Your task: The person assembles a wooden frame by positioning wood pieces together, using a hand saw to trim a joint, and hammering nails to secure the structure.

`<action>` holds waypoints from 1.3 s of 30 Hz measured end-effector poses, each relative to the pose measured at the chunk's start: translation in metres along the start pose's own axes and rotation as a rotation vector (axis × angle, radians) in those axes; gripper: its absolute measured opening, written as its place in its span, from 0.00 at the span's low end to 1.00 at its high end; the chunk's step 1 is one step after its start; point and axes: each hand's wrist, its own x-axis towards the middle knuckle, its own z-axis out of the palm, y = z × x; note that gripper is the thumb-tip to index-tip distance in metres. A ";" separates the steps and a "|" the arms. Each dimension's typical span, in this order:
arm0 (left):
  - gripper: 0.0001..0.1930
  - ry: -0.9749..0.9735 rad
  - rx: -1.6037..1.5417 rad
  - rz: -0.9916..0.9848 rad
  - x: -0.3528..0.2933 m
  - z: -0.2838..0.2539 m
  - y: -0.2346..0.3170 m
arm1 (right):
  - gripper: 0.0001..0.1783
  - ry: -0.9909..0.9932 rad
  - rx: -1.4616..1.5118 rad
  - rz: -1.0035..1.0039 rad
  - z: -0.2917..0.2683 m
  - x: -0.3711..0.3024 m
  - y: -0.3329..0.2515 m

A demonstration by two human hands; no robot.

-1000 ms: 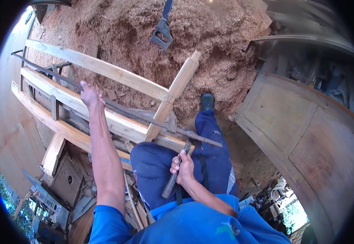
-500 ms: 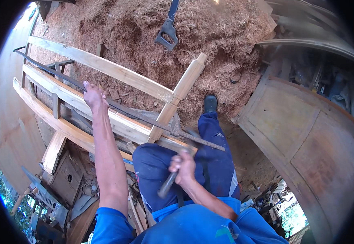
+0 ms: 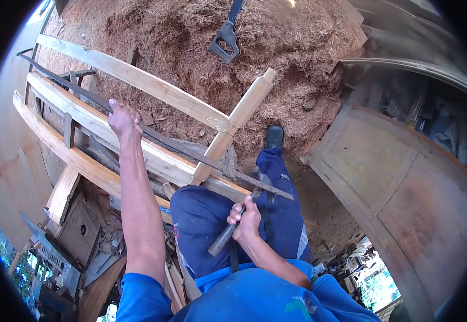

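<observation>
My left hand [image 3: 124, 119] is closed round a long dark metal bar [image 3: 182, 148]. The bar slants across a pale wooden frame [image 3: 252, 102], from a hooked end at the far left to a straight end near my knees. In my right hand [image 3: 245, 220] is a hammer [image 3: 221, 240], gripped by its handle in front of my thighs. Its head is up by the bar's near end, partly overlapped by the bar; whether they touch I cannot tell.
A handsaw [image 3: 225, 43] lies on the heaped wood shavings [image 3: 169, 48] ahead. To the right stands a large wooden panelled piece [image 3: 373, 155]. Offcuts and a slotted blue-grey object [image 3: 51, 249] lie at lower left. My boot [image 3: 274, 136] rests beside the shavings.
The hammer and my right hand were blurred and now show sharply, with the hammer head beside the bar's near end. My left hand keeps its grip on the bar; the view has shifted slightly.
</observation>
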 end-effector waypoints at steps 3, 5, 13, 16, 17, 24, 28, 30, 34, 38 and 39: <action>0.19 0.000 0.029 0.005 0.003 -0.007 -0.004 | 0.13 -0.052 0.009 0.108 0.024 -0.006 0.009; 0.19 0.016 0.024 -0.007 -0.001 -0.015 -0.002 | 0.12 -0.123 -0.162 0.050 -0.006 0.001 0.001; 0.19 0.034 -0.003 -0.009 -0.005 0.002 0.007 | 0.12 -0.092 -0.274 0.001 -0.005 0.006 0.001; 0.18 0.014 0.017 -0.014 -0.005 0.001 -0.001 | 0.13 0.102 0.026 0.039 -0.033 0.009 0.007; 0.19 0.004 -0.010 -0.034 -0.006 0.003 -0.005 | 0.13 0.182 0.250 0.043 -0.042 0.018 0.006; 0.18 0.030 -0.031 -0.026 -0.004 -0.002 0.003 | 0.12 -0.076 -0.140 0.118 -0.008 -0.006 0.002; 0.17 -0.013 -0.069 -0.041 -0.003 -0.010 -0.001 | 0.12 -0.113 -0.217 0.503 -0.014 -0.012 0.002; 0.16 -0.088 -0.085 -0.077 -0.002 -0.010 -0.001 | 0.10 -0.226 -0.548 0.576 0.002 -0.023 0.004; 0.17 -0.107 -0.043 -0.107 -0.008 -0.016 0.012 | 0.13 -0.441 -1.140 0.306 0.050 -0.008 0.043; 0.25 -0.101 -0.127 -0.099 0.008 -0.041 0.022 | 0.17 -0.562 -1.462 0.035 0.097 0.042 0.083; 0.25 -0.078 -0.122 -0.084 0.023 -0.060 0.015 | 0.17 -0.610 -1.624 -0.191 0.107 0.057 0.101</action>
